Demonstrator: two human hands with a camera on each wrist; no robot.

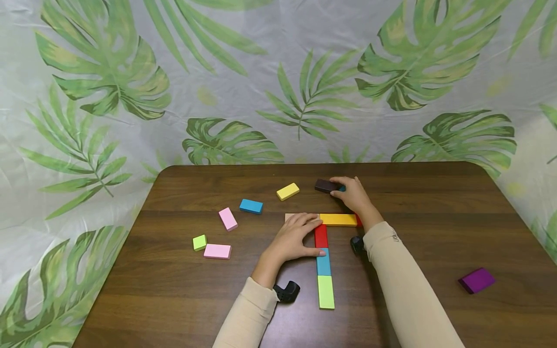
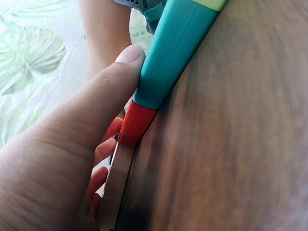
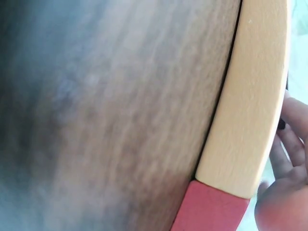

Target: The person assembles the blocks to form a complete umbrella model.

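While the dark block is near the far edge of the table | we judge it light, stiff and hardly fragile; best taken by its long sides | our right hand pinches its right end; our left hand, thumb and fingers spread, touches the blue block, fingers over the beige block

T of blocks on the table; loose blocks left and behind; one block far right.

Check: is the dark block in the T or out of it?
Out: bare table shows between the dark block and the T.
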